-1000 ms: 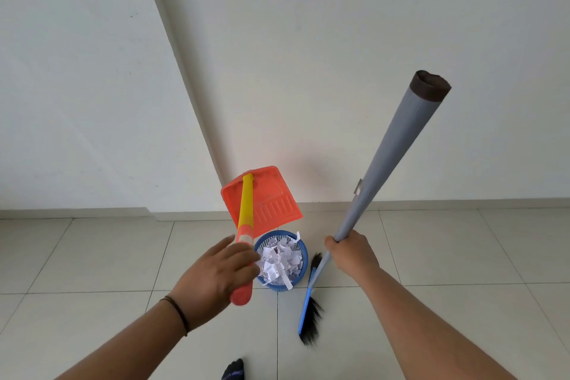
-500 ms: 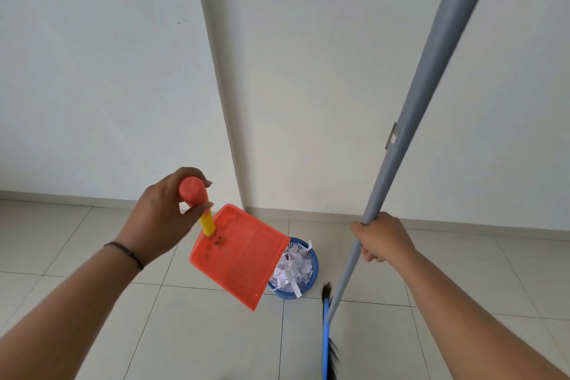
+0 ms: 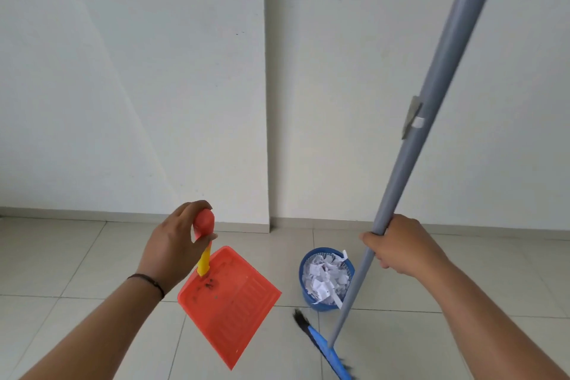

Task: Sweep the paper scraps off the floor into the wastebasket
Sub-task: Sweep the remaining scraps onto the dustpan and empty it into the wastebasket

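My left hand [image 3: 174, 245] grips the red end of the yellow handle of an orange dustpan [image 3: 229, 302], which hangs blade-down above the floor, left of the wastebasket. A few dark specks cling to the pan near the handle. The small blue wastebasket [image 3: 308, 293] stands on the tiles near the wall corner, heaped with white paper scraps [image 3: 324, 279]. My right hand [image 3: 398, 248] holds the grey broom pole [image 3: 431, 102]. The pole slants down in front of the basket to the blue broom head [image 3: 328, 352] with black bristles on the floor.
White walls meet at a corner [image 3: 266, 86] straight ahead, with a low skirting along the base. Pale tiled floor [image 3: 77, 271] spreads to the left and right of the basket. No loose scraps show on the visible tiles.
The dustpan swung from over the basket, where it was tipped up, away to the left and now hangs blade-down. The broom pole stands more upright and the view has shifted.
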Motion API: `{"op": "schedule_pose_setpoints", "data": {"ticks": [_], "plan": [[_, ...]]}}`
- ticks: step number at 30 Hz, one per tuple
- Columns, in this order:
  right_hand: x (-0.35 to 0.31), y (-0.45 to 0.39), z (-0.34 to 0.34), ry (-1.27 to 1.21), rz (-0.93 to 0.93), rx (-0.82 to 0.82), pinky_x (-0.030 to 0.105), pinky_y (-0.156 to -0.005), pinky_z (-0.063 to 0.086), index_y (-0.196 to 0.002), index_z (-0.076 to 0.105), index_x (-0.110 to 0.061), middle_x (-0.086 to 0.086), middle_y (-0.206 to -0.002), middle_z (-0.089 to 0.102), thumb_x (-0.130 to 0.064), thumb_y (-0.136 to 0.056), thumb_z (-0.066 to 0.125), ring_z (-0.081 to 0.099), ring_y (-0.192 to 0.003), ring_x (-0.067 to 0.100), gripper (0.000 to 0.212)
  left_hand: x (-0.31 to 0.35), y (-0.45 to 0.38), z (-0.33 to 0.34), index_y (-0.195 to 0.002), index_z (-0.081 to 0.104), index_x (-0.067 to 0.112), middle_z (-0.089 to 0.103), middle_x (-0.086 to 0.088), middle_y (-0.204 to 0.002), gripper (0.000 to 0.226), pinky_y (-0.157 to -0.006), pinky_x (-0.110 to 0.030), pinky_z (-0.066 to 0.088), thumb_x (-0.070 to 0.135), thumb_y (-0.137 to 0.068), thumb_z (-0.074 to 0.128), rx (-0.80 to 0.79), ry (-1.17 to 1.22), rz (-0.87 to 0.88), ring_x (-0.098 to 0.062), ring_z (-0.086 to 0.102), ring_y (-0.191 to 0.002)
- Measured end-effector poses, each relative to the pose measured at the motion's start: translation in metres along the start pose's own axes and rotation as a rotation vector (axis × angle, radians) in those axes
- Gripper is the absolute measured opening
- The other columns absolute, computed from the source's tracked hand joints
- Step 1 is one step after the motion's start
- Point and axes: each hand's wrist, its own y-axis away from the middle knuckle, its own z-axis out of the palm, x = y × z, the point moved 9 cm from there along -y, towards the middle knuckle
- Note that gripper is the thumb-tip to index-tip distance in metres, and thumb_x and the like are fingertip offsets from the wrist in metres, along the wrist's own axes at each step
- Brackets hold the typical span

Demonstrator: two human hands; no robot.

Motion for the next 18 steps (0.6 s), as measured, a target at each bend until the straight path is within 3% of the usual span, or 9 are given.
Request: {"op": "schedule_pose_setpoints", "data": {"ticks": [5, 9, 13, 16, 18], "plan": [[-0.044, 0.02, 0.024, 0.003, 0.069, -0.056, 0.018, -0.039, 0.039, -0.076, 0.056, -0.016, -0.002, -0.06, 0.059, -0.033, -0.08, 0.064, 0.052, -0.041, 0.014, 0.019, -0.054, -0.004, -0.01, -0.105, 0.055, 0.021, 0.063, 0.005, -0.096, 0.039, -0.065, -0.028, 0.046, 0.01, -0.074, 0.076, -0.039, 0.007, -0.043, -0.024, 0.061, -0.076], [-0.08, 0.028, 0.033, -0.063, 0.034, -0.062, 0.025, -0.052, 0.045, -0.085, 0.061, -0.006, 0.004, -0.068, 0.062, -0.028, -0.082, 0.063, 0.058, -0.053, 0.019, 0.022, -0.085, -0.013, 0.002, -0.107, 0.054, 0.02, 0.052, 0.01, -0.1, 0.034, -0.075, -0.034, 0.053, 0.004, -0.08, 0.069, -0.101, 0.121, -0.075, -0.019, 0.058, -0.083], [-0.106, 0.027, 0.028, -0.093, -0.011, -0.017, 0.026, -0.052, 0.045, -0.085, 0.061, -0.006, 0.009, -0.076, 0.066, -0.026, -0.081, 0.066, 0.071, -0.071, 0.031, 0.021, -0.11, -0.025, 0.021, -0.107, 0.059, 0.018, 0.056, 0.006, -0.107, 0.032, -0.076, -0.028, 0.047, 0.003, -0.08, 0.068, -0.127, 0.144, -0.156, -0.017, 0.056, -0.086], [-0.127, 0.016, 0.018, -0.11, -0.118, 0.116, 0.012, -0.038, 0.04, -0.082, 0.055, -0.018, 0.002, -0.07, 0.064, -0.024, -0.081, 0.07, 0.063, -0.055, 0.016, 0.016, -0.129, -0.035, 0.037, -0.107, 0.062, 0.021, 0.062, 0.007, -0.102, 0.032, -0.068, -0.024, 0.04, 0.007, -0.079, 0.069, -0.104, 0.078, -0.222, -0.013, 0.053, -0.076], [-0.14, 0.011, 0.011, -0.132, -0.184, 0.204, 0.01, -0.036, 0.037, -0.081, 0.051, -0.025, -0.007, -0.067, 0.062, -0.026, -0.081, 0.072, 0.06, -0.053, 0.005, 0.022, -0.137, -0.041, 0.052, -0.105, 0.062, 0.023, 0.062, 0.011, -0.096, 0.031, -0.059, -0.019, 0.038, 0.007, -0.079, 0.069, -0.113, 0.055, -0.243, -0.004, 0.052, -0.065]]}}
